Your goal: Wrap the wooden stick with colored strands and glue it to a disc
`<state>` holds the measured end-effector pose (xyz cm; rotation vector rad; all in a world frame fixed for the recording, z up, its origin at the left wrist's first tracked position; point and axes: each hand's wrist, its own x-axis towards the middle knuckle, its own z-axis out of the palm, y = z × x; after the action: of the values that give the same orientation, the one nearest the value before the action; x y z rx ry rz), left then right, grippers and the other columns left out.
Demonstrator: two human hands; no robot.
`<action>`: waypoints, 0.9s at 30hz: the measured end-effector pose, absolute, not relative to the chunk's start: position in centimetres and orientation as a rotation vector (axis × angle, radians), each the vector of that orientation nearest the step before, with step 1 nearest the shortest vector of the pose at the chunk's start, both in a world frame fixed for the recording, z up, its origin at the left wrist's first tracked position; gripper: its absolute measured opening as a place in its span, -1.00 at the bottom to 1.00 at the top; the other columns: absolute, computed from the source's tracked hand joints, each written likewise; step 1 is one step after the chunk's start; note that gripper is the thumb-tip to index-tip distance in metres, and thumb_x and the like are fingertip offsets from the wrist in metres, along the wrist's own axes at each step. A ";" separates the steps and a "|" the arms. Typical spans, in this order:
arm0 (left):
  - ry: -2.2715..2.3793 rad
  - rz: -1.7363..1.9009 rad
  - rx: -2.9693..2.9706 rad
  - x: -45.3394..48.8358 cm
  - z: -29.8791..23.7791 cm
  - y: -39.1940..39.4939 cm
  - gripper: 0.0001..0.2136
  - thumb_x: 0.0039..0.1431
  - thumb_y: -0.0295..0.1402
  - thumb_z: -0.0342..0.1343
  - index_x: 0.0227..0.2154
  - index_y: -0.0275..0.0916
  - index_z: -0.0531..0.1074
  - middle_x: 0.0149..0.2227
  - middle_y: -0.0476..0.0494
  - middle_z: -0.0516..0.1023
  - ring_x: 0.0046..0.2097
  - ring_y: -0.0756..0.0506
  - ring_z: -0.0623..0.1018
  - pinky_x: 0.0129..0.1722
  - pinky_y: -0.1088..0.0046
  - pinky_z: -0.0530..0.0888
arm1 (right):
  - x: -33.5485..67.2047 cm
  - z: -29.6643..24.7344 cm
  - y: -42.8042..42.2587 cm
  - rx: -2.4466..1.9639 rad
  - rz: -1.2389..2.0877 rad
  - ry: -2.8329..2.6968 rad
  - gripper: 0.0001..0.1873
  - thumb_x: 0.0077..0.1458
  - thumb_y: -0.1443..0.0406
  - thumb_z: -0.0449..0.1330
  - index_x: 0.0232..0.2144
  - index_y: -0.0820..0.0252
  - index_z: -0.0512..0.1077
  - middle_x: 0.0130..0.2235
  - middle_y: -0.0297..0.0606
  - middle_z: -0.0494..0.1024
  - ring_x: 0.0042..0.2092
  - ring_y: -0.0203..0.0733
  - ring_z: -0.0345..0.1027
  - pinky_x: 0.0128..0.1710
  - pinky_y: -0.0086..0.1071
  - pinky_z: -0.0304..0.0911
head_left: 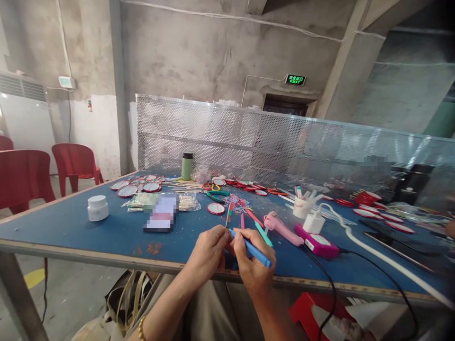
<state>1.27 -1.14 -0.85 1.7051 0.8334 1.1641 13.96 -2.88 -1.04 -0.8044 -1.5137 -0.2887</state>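
Note:
Both my hands meet at the near edge of the blue table [71,227]. My right hand [253,265] is closed around a blue pen [256,252] that points toward my left hand. My left hand [207,253] is closed in a pinch at the pen's tip; what it pinches is too small to make out. Just beyond my fingers lie a teal pen [263,234], a red pen [253,217] and a pink pen [242,220].
A pink glue gun [280,226], a magenta device [317,245] with a white charger [313,221] and cables lie to the right. Round red-rimmed badges [137,187], scissors [215,191], a white jar [97,208], a green flask [186,166], a cup of pens [304,204]. Red chairs [24,177] stand left.

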 end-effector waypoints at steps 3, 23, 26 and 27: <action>0.841 1.167 1.736 1.2 -0.9 -1.1 -0.65 0.29 -0.08 -0.10 -0.52 -0.20 0.17 -0.64 0.13 0.21 -0.68 0.06 0.35 -0.66 0.59 0.18 | 13.9 -1.0 -2.9 -0.808 -0.286 -1.518 -0.86 0.22 0.37 0.13 -0.37 0.19 0.47 -0.47 -0.33 0.57 -0.46 -0.31 0.48 -0.41 -0.50 0.37; 0.812 1.171 1.696 1.2 -0.7 -1.2 -0.65 0.27 -0.07 -0.09 -0.50 -0.22 0.22 -0.57 0.07 0.32 -0.68 0.07 0.35 -0.68 0.59 0.15 | 14.0 -1.4 -2.8 -0.825 -0.299 -1.493 -0.87 0.23 0.36 0.13 -0.37 0.18 0.46 -0.50 -0.34 0.57 -0.50 -0.30 0.47 -0.44 -0.48 0.36; 0.831 1.174 1.719 1.2 -0.7 -1.2 -0.65 0.28 -0.08 -0.09 -0.52 -0.21 0.18 -0.62 0.10 0.27 -0.68 0.07 0.32 -0.66 0.59 0.15 | 14.0 -1.2 -2.8 -0.818 -0.297 -1.513 -0.87 0.23 0.36 0.13 -0.36 0.18 0.47 -0.49 -0.33 0.57 -0.48 -0.29 0.48 -0.42 -0.47 0.37; 0.833 1.174 1.727 1.2 -0.8 -1.1 -0.65 0.29 -0.09 -0.09 -0.52 -0.20 0.17 -0.63 0.11 0.25 -0.68 0.07 0.32 -0.65 0.59 0.16 | 14.0 -1.1 -2.8 -0.816 -0.298 -1.515 -0.86 0.23 0.36 0.13 -0.36 0.18 0.47 -0.48 -0.33 0.57 -0.47 -0.29 0.48 -0.41 -0.47 0.37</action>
<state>1.22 -1.12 -0.77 1.7266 0.8330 1.1741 13.99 -2.83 -1.14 -0.8162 -1.5145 -0.2977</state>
